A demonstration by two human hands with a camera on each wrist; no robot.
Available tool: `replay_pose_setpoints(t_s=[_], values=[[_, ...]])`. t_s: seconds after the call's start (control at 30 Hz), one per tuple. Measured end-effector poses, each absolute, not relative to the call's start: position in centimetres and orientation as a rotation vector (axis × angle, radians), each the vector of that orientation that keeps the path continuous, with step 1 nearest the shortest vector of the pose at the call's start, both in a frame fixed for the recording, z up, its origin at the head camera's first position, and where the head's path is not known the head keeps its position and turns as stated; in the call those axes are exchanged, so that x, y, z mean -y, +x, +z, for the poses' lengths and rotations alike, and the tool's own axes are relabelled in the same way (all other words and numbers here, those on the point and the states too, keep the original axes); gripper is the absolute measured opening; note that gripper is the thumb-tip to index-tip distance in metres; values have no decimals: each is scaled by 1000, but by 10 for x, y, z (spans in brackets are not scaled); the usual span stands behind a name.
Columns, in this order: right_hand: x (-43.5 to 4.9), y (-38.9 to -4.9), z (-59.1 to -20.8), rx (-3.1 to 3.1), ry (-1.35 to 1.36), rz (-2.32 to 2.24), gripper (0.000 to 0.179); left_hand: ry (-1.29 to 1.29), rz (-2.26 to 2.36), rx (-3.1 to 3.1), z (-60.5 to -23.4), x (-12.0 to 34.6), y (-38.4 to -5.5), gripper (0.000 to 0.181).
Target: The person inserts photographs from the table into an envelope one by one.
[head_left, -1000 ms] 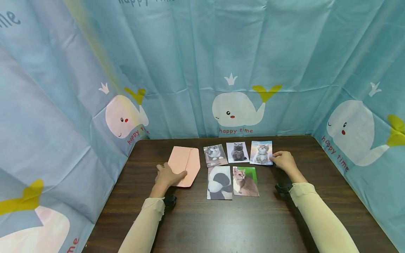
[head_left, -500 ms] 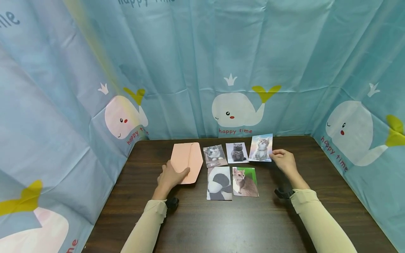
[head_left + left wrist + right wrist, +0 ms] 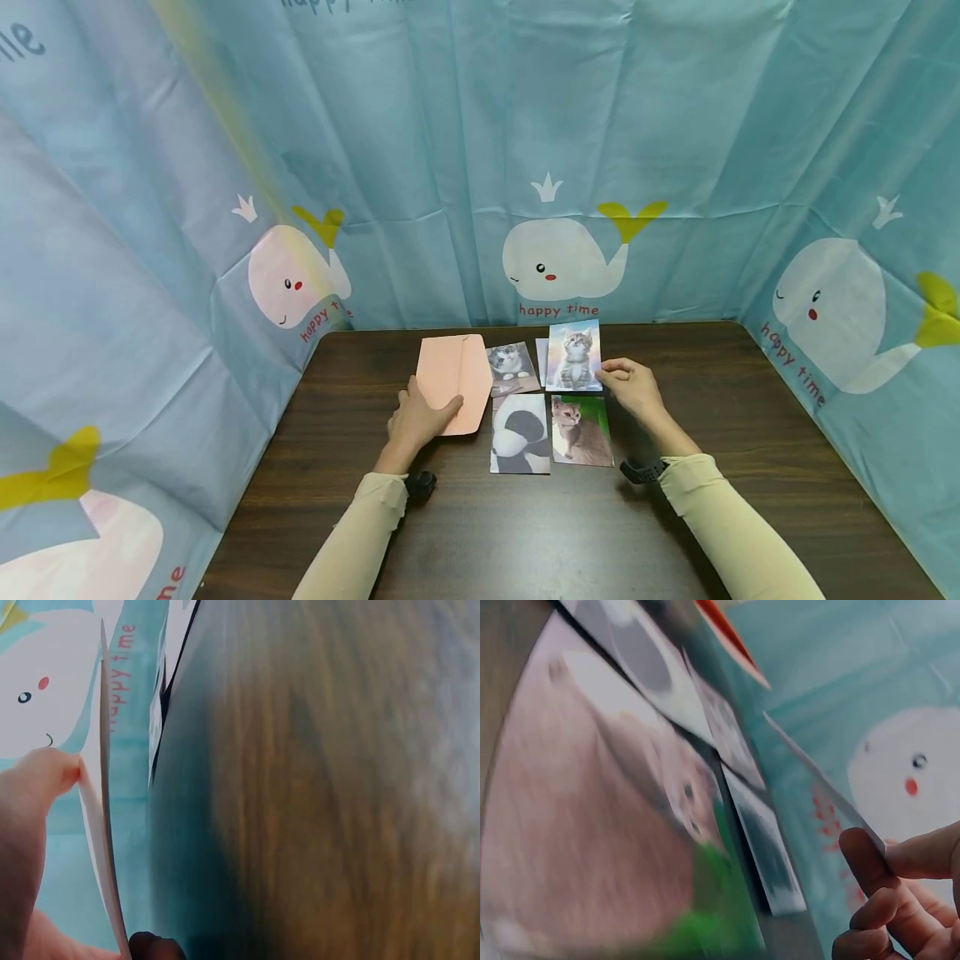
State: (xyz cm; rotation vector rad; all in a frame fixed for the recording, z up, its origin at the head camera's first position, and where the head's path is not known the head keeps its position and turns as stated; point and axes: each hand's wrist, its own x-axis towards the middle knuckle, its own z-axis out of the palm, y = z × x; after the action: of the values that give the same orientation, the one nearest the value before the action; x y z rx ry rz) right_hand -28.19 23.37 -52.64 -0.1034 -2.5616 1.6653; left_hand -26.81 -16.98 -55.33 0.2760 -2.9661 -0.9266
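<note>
My left hand (image 3: 417, 422) grips a pink envelope (image 3: 459, 379) by its lower left edge, thumb on the front face. In the left wrist view the envelope (image 3: 96, 787) shows edge-on, raised off the tabletop. Between thumb and fingers my right hand (image 3: 636, 388) pinches the lower right edge of a kitten photo (image 3: 574, 354). From the right wrist that photo (image 3: 821, 780) appears as a thin sheet held above the others. It covers most of a dark grey cat photo (image 3: 542, 360). The envelope's right edge overlaps a grey-and-white cat photo (image 3: 516, 365).
A panda photo (image 3: 520, 433) and a ginger cat photo (image 3: 583, 432) with a green background lie side by side in the nearer row. All this is on a dark wooden table (image 3: 540, 542). A blue whale-print curtain (image 3: 570, 125) hangs behind and at both sides.
The right hand has lifted the kitten photo from the row's right end and carried it left over the grey cat photo. The left hand has raised the envelope and shifted it right.
</note>
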Motion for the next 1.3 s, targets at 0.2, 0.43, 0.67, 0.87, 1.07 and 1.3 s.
replay_pose_setpoints(t_s=[0.2, 0.43, 0.67, 0.87, 1.07, 1.3], values=[[-206, -283, -526, 2541, -79, 1801, 32, 266, -929, 2961, -554, 166, -268, 123], [-180, -287, -525, 2535, -48, 1876, 30, 268, -930, 2957, -552, 165, -267, 122], [-158, -291, -529, 2511, -27, 1937, 27, 261, -949, 2939, -551, 165, -265, 121], [-142, -293, -533, 2541, 21, 1920, 26, 272, -955, 2933, -551, 163, -265, 120], [-127, -296, -539, 2584, 63, 1883, 24, 268, -960, 2932, -552, 163, -265, 121], [-108, -301, -545, 2569, 90, 1891, 20, 274, -920, 2939, -553, 165, -267, 121]])
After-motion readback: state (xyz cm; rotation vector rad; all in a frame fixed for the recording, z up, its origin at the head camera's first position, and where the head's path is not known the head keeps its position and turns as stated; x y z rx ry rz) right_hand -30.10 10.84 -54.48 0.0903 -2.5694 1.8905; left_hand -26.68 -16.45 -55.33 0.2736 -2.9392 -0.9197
